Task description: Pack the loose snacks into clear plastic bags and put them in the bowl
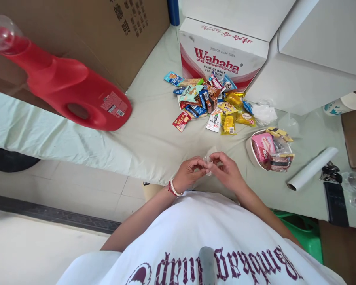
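My left hand (190, 173) and my right hand (228, 171) meet near the table's front edge, fingertips pinched together. Between them is a small clear plastic bag (211, 152), gripped from both sides; whether it has anything inside is hard to see. Beyond the hands lies a loose pile of wrapped snacks (206, 97) in blue, yellow, red and green packets. To the right of my right hand stands a white tub (250, 152) filled with wrapped snacks, among them a pink packet (263, 146).
A Wahaha carton (222, 53) backs the snack pile, with crumpled clear plastic (264, 114) beside it. At left is a large red bottle (77, 91). On the right lie a white roll (313, 168), keys (330, 173), a black phone (336, 204) and a tipped paper cup (344, 103).
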{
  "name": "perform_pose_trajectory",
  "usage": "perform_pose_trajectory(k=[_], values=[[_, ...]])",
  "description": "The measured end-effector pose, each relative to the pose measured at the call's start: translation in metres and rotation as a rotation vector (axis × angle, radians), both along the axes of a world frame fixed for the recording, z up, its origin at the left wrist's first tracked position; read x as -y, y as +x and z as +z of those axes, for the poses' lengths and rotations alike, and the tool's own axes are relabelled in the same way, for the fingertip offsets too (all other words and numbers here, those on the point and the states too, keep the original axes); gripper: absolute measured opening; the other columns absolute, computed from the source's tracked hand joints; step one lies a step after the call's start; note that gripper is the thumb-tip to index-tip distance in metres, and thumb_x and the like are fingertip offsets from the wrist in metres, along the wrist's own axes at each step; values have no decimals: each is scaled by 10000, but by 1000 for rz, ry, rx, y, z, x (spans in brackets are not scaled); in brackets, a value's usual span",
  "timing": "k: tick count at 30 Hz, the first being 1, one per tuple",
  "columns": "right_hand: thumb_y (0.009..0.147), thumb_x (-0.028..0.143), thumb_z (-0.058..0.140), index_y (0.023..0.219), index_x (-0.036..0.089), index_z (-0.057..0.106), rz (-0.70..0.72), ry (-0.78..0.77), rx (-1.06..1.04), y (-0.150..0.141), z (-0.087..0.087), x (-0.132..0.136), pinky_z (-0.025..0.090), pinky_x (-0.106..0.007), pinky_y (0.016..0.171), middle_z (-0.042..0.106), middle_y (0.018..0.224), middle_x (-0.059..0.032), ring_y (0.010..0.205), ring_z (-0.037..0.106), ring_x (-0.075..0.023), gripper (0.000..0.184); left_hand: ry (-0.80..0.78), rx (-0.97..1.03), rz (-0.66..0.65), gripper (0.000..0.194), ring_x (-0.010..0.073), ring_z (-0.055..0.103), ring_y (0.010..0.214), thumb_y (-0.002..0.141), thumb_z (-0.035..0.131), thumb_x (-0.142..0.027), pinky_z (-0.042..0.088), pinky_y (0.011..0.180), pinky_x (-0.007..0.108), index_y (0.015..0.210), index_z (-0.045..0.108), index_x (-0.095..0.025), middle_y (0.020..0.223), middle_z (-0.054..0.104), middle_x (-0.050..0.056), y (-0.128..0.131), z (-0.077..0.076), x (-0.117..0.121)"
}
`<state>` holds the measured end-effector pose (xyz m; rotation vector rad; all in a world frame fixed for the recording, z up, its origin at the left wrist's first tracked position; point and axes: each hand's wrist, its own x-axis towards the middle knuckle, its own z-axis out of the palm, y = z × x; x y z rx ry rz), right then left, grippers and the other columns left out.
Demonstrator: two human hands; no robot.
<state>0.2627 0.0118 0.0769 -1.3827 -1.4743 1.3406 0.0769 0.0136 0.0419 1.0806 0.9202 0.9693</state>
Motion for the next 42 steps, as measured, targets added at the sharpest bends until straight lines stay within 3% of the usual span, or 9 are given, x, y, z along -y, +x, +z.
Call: perform_pose_trajectory(k=[4, 10, 16, 21, 25, 29, 31, 35, 42], values=[[898, 477, 687, 811, 206, 654, -46, -53, -119, -3, -4, -9, 414, -255, 629, 561, 738, 16, 673, 503, -124, 286, -52, 55, 69, 296, 122, 554, 722, 740, 875, -387, 449, 718, 268, 733, 661, -182, 743, 618, -7, -5, -4, 1], [866, 480, 732, 799, 211, 645, -176, -147, -234, 38, -14, -7, 402, -253, 628, 556, 710, 32, 626, 486, -112, 290, -223, 162, 339, 329, 98, 559, 699, 702, 902, -386, 467, 674, 234, 776, 647, -194, 758, 619, -24, -33, -16, 1], [918, 465, 662, 828, 210, 655, -161, 15, 90, 76, -28, 12, 427, -270, 662, 573, 761, 5, 716, 527, -147, 271, -314, 263, 445, 331, 129, 644, 831, 681, 915, -335, 549, 730, 267, 762, 623, -200, 883, 666, -2, -55, -13, 0], [917, 419, 623, 937, 194, 698, -292, 212, 586, 93, -23, 18, 498, -351, 702, 660, 933, -66, 669, 561, -163, 238, -264, 260, 475, 303, 153, 671, 854, 678, 897, -279, 541, 708, 262, 720, 606, -204, 813, 653, -3, -60, -11, -2], [954, 319, 603, 1133, 228, 682, -242, 411, 565, 66, -3, 18, 521, -330, 687, 627, 1140, -91, 643, 547, -122, 215, -224, 204, 433, 309, 186, 692, 892, 666, 882, -277, 566, 740, 311, 713, 585, -205, 856, 672, 6, -54, -6, 1], [955, 296, 627, 1316, 277, 588, 97, 453, 267, 10, -9, -1, 535, -300, 658, 509, 1364, -115, 651, 530, -89, 364, -129, 130, 361, 289, 203, 688, 975, 725, 843, -289, 556, 787, 324, 713, 568, -198, 988, 720, 48, -43, 2, 5], [944, 273, 625, 1252, 257, 616, 204, 473, 213, -11, -21, -16, 537, -309, 682, 472, 1418, -127, 685, 534, -96, 308, -77, 119, 371, 273, 201, 670, 1013, 738, 838, -292, 549, 804, 319, 728, 581, -199, 1034, 715, 55, -40, 6, 6], [934, 191, 556, 988, 214, 669, 217, 453, 208, -26, -28, -39, 509, -302, 709, 558, 1278, -105, 725, 547, -114, 127, -33, 100, 522, 271, 160, 640, 945, 742, 850, -344, 521, 778, 277, 776, 619, -208, 1022, 657, 32, -45, 6, 2], [888, 198, 535, 895, 213, 708, 222, 342, 111, -24, 13, -42, 449, -298, 647, 651, 1163, -79, 668, 524, -125, 174, 28, -1, 545, 277, 171, 614, 976, 763, 843, -402, 503, 857, 296, 801, 643, -214, 986, 609, 28, -47, -5, -2]])
